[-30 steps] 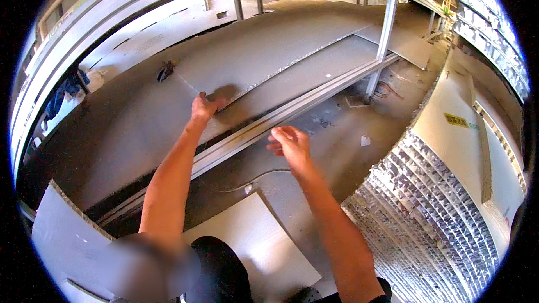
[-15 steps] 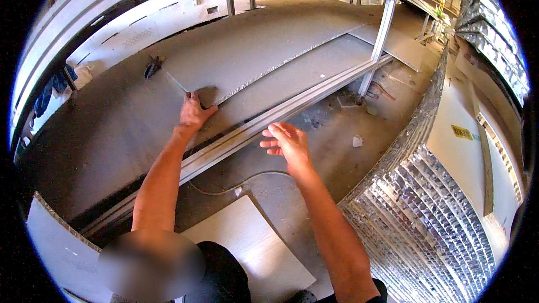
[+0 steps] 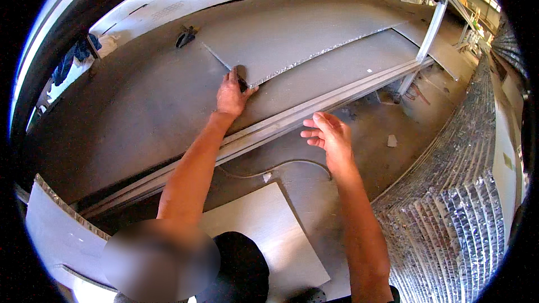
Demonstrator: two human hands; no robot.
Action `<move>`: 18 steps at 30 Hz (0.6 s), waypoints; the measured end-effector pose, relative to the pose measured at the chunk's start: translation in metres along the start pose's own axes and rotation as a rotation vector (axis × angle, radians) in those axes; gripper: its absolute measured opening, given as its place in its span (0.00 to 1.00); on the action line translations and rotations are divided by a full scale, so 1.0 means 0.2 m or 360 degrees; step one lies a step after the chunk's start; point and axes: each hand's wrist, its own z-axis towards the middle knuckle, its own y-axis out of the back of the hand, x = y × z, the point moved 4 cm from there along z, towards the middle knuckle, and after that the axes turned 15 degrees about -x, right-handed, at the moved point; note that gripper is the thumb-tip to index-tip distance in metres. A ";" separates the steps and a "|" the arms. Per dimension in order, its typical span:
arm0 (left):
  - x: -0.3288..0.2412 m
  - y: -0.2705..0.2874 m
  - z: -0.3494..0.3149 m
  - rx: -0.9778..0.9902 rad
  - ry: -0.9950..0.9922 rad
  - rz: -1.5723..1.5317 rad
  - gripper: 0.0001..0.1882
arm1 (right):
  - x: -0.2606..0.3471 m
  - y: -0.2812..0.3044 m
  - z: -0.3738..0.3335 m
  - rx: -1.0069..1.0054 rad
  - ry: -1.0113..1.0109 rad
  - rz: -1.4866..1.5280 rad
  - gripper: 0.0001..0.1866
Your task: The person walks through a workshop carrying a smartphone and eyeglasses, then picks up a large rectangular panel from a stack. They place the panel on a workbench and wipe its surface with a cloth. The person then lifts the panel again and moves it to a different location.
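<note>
A large thin grey panel (image 3: 292,39) with a rough, pale cut edge lies on a wide grey board surface (image 3: 140,101). At its near left corner my left hand (image 3: 231,98) grips the panel, fingers along the short edge and thumb by the long edge. A dark patch beside the fingers could be shadow; I cannot tell. Held in the air over the near side of the metal rail (image 3: 314,104), my right hand (image 3: 332,134) is empty, its fingers loosely curled and apart.
Stacked panels (image 3: 449,207) with ragged edges rise at the right. A pale board (image 3: 269,224) lies low in front of me, near a thin cable (image 3: 281,163). A metal post (image 3: 432,31) stands on the rail. Dark crumpled cloth (image 3: 185,36) lies at the far left.
The view has shifted, so the scene sits further right in the picture. My left hand stays at the panel's corner; my right hand remains raised and empty.
</note>
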 end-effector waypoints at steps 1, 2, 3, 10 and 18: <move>0.00 0.00 0.00 -0.0036 0.0061 -0.0032 0.45 | -0.02 -0.01 0.01 0.0004 -0.0010 -0.0001 0.15; 0.01 0.00 0.00 -0.0101 0.0052 -0.0027 0.46 | -0.03 -0.02 0.01 0.0009 -0.0013 -0.0006 0.15; 0.00 -0.01 -0.01 -0.0166 0.0043 -0.0022 0.46 | -0.04 -0.03 0.00 0.0013 -0.0017 -0.0010 0.15; 0.01 0.01 0.00 -0.0187 0.0005 -0.0076 0.39 | -0.12 -0.05 0.00 0.0027 -0.0069 -0.0018 0.16; -0.01 0.03 0.02 -0.0071 0.0082 0.0015 0.42 | -0.11 -0.06 -0.02 0.0070 -0.0085 -0.0074 0.15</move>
